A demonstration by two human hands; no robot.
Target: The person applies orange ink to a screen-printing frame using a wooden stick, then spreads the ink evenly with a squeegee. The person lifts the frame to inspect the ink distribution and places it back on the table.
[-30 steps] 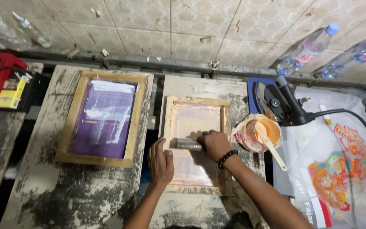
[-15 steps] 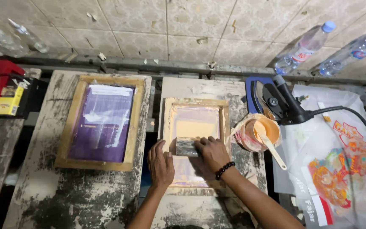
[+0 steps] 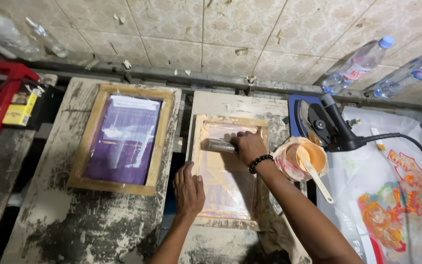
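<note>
Paint-crusted wooden benches below a cream tiled wall, seen from above.

At far left lies a red metal tool (image 3: 3, 95) beside a small yellow box (image 3: 20, 108). Next comes a wooden-framed printing screen with purple mesh (image 3: 122, 138), lying flat on the left bench. The left hand (image 3: 188, 189) presses flat, fingers spread, on the left rail of the smaller wooden-framed screen with pinkish mesh (image 3: 228, 171). The right hand (image 3: 250, 146), wearing a black bead bracelet, is clenched around a squeegee (image 3: 219, 145) held across the upper mesh. Just right stands a tub of orange ink (image 3: 308, 159) with a spatula, then a black heat gun (image 3: 330, 124) and printed sheets (image 3: 396, 220).
</note>
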